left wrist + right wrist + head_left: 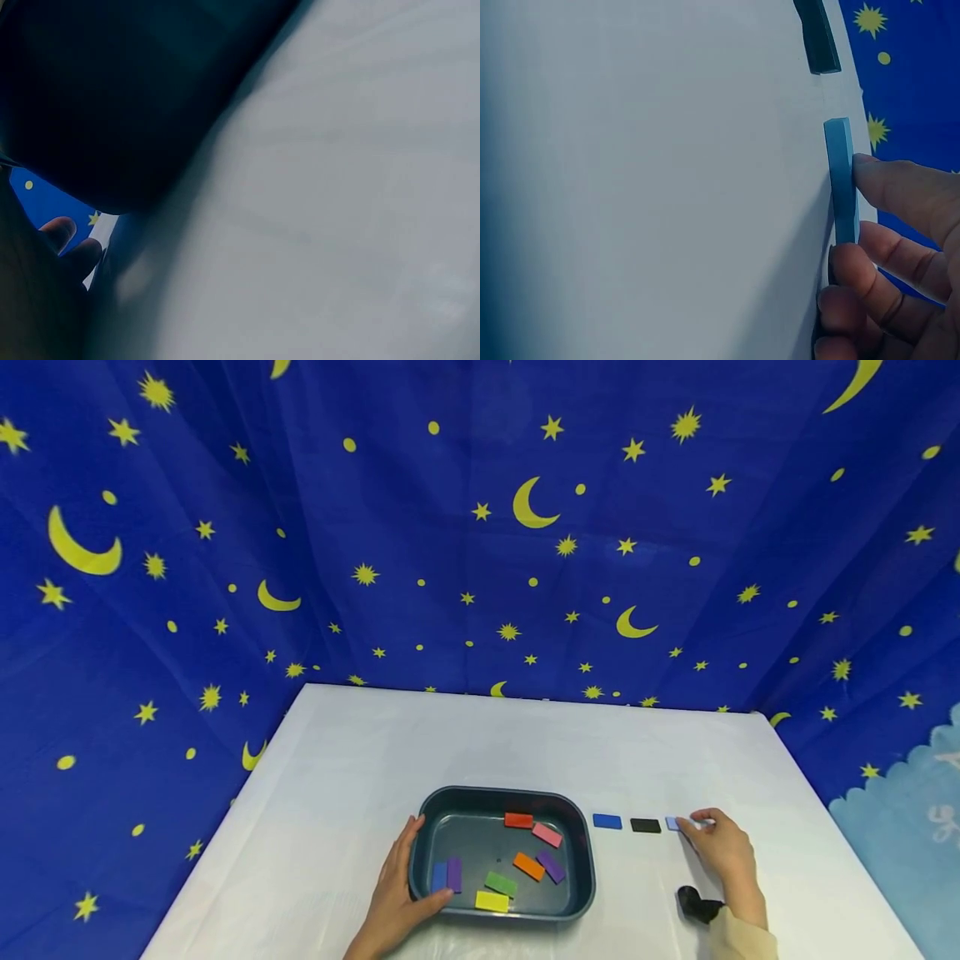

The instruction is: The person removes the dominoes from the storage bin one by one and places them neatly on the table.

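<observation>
A dark blue-grey plastic tub (pixel 585 885) stands on the white table, with several coloured domino blocks lying flat in it. My left hand (pixel 397 881) holds its near left corner, fingers along the left side and thumb over the front rim. To the right of the tub, a blue domino (pixel 607 822), a black domino (pixel 645 826) and a light blue domino (pixel 672 823) form a row. My right hand (pixel 723 847) pinches the light blue domino (pixel 841 180) at the row's right end, thumb on one long side and fingertips at the near end.
Inside the tub, red (pixel 518 820), pink (pixel 547 835), orange (pixel 528 867), green (pixel 501 884) and yellow (pixel 492 902) dominoes lie scattered, with purple and blue ones. A blue curtain (pixel 465 543) with moons and stars surrounds the white table (pixel 360 752).
</observation>
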Demonstrator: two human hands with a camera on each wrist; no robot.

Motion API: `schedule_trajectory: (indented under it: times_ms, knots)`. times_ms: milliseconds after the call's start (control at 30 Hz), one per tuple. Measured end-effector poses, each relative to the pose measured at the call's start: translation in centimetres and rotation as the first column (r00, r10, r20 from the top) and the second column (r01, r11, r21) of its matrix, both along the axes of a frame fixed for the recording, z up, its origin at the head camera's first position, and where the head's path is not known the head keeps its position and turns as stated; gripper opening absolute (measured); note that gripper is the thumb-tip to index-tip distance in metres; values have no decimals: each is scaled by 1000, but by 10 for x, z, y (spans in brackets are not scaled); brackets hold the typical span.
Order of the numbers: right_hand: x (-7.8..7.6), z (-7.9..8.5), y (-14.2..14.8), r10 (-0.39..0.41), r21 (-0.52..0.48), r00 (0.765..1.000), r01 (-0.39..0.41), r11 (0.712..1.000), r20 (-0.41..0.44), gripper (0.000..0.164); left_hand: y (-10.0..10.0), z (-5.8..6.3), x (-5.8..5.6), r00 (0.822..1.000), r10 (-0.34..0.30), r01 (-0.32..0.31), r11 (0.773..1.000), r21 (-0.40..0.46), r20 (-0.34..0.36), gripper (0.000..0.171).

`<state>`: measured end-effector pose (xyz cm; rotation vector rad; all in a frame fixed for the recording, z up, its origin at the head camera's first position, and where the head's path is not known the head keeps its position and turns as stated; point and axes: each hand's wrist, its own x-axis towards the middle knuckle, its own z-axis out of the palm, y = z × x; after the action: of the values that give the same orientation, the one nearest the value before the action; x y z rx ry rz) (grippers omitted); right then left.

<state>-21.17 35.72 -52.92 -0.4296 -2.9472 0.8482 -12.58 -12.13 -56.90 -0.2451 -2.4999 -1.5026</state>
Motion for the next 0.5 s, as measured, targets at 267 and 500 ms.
schedule_trajectory:
  times_ms: [267,500]
  knots:
    - [2,2,1,25,-13,999,-25,1000,31,56,0,-1,-1,1000,0,0,1000,2,-8,99]
    - [1,11,2,38,2,997,-39,999,69,70,0,-1,-1,1000,-5,5,1000,10,-12,99]
